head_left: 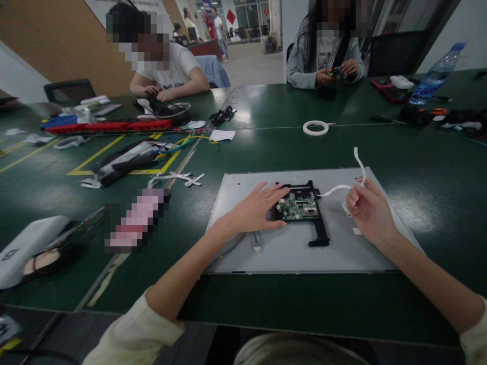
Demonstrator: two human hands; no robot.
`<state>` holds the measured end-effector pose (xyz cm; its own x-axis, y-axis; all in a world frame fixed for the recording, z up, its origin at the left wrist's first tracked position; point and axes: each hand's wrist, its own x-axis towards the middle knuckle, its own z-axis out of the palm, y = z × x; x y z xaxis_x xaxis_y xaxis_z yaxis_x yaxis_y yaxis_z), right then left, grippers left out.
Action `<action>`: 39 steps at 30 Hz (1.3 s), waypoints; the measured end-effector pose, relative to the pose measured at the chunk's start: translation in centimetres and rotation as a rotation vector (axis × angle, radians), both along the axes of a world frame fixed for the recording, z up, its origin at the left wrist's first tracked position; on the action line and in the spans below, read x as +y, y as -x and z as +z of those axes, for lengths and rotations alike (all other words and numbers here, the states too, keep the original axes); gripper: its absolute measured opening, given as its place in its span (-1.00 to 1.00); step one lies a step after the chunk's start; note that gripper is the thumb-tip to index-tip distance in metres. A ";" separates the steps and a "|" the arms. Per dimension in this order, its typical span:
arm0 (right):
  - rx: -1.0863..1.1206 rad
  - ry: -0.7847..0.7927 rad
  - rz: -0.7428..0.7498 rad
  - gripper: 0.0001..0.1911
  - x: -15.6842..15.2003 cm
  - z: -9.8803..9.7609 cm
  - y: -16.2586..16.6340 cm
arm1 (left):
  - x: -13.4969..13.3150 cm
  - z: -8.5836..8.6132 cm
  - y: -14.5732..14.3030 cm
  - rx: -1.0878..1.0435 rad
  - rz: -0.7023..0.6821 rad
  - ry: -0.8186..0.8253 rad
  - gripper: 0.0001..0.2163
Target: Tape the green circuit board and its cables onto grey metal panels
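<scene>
A flat grey metal panel [236, 203] lies on the table in front of me. On it rests a black plastic bracket [322, 230] around a green circuit board [294, 209]. My left hand [254, 205] lies over the bracket's left side, its fingers stretched out and the thumb apart near the lower edge. In a pinch, my right hand [367, 208] holds a thin white strip [337, 189] above the panel's right side. One end of the strip reaches the bracket's right edge; the other sticks up past my fingers. A cable with a white connector [257, 247] lies below the bracket.
Beyond the panel sits a roll of white tape [315, 128]. White strip scraps [190, 178], a pixelated pink phone-like object [137, 220] and a white device [28, 248] lie to the left. Two people sit across the green table [266, 147]; a water bottle [436, 76] stands far right.
</scene>
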<state>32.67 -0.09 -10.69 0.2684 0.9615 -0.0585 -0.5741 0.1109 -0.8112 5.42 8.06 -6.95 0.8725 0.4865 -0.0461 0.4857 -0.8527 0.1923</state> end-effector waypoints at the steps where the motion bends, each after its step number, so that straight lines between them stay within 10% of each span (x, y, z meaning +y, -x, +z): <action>1: -0.007 -0.009 0.006 -0.72 -0.1 0.1 0.1 | -0.1 0.0 -0.1 0.000 0.003 0.004 -0.24; 13: -0.090 -0.048 0.159 -0.71 -1.9 1.5 2.0 | -0.4 0.3 -0.1 -0.127 0.019 0.116 -0.23; 26: -0.403 -0.223 0.338 -0.72 -3.1 2.4 2.0 | -5.0 2.9 -5.8 -0.574 0.208 1.026 -0.77; 39: -0.517 -0.325 0.155 -0.77 -3.5 2.4 1.7 | -6.4 2.9 -5.5 -0.733 0.240 0.872 -0.77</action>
